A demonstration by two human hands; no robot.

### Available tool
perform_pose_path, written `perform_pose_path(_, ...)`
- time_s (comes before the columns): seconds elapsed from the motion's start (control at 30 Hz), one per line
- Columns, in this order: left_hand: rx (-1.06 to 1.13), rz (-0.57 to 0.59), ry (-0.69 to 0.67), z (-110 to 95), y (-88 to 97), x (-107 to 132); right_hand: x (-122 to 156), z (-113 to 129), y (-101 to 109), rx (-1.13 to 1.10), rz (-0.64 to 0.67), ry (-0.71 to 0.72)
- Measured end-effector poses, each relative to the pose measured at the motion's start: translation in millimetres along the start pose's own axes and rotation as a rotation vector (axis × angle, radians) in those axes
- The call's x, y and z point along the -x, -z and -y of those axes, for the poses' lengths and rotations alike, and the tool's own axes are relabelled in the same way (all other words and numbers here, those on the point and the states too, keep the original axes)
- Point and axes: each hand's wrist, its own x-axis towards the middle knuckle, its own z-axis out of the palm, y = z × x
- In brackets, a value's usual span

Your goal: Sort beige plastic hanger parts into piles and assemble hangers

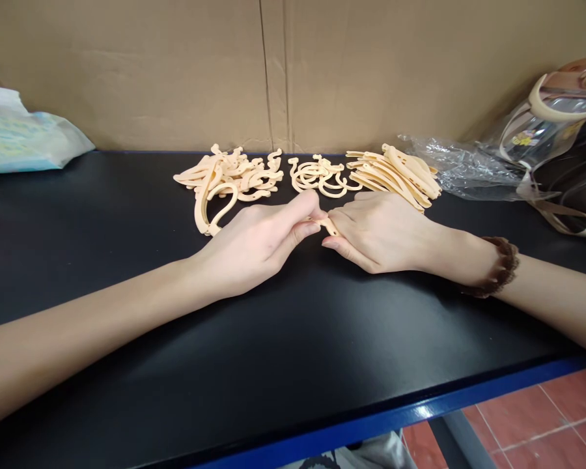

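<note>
My left hand (261, 244) and my right hand (388, 231) meet over the middle of the black table. Between them is a small cream plastic piece (330, 227), which looks like part of a folding clothes hanger. My left thumb and forefinger pinch one end of it. The fingers of my right hand close around the other end, with most of the piece hidden. Behind my left hand lie a joined, looped hanger piece (203, 205) and a pile of short curved parts (244, 172). Thin hooks (317, 176) lie in the middle, and long curved arms (395, 172) are stacked behind my right hand.
A cardboard wall (176, 71) stands along the back of the black table (273, 365). A tissue pack (29, 133) sits at the far left. Crumpled clear plastic (469, 169) and a clear bottle with a strap (549, 117) are at the right. The table's blue edge (371, 426) runs along the front.
</note>
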Motion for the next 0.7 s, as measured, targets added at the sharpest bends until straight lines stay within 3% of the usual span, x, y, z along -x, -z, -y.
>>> perform_pose_path(0.17, -0.001, 0.004, 0.039, -1.8, -1.0, -2.5, -0.8, 0.7, -0.9, -0.024, 0.011, -0.054)
perform_pose_path(0.37, -0.026, -0.048, 0.05, -3.3, -1.1, -3.9, -2.5, 5.5, -3.6, -0.252, 0.019, -0.231)
perform_pose_path(0.7, 0.048, -0.043, 0.104, -5.2, -0.5, -4.8, -0.1, 2.6, -5.3, -0.352, -0.021, -0.253)
